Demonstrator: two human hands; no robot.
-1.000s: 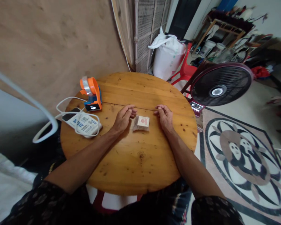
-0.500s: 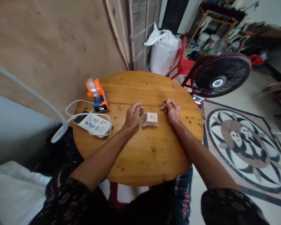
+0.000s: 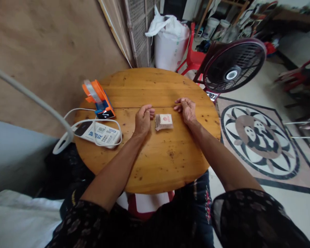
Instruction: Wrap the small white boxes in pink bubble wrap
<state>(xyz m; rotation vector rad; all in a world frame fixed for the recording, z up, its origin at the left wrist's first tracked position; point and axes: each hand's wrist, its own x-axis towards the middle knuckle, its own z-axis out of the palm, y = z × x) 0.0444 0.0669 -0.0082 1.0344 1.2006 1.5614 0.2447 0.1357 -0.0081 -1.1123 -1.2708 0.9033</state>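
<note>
A small wrapped packet (image 3: 164, 122) with a pale, red-printed label lies on the round wooden table (image 3: 155, 165), between my hands. My left hand (image 3: 143, 119) rests on its side just left of the packet, fingers loosely curled and apart, holding nothing. To the packet's right, my right hand (image 3: 187, 109) rests with its palm partly turned up, its fingers loosely bent and holding nothing. Neither hand touches the packet.
An orange and blue tape dispenser (image 3: 99, 100) stands at the table's left. In front of it lies a phone-like white device (image 3: 100, 133) with a white cable looped over it. Beyond the table are a white sack (image 3: 170, 44), a red chair (image 3: 195, 57) and a fan (image 3: 232, 74).
The head view has shifted, so the table and surroundings appear a little higher and further left. Both hands and the packet keep nearly the same places on the table.
</note>
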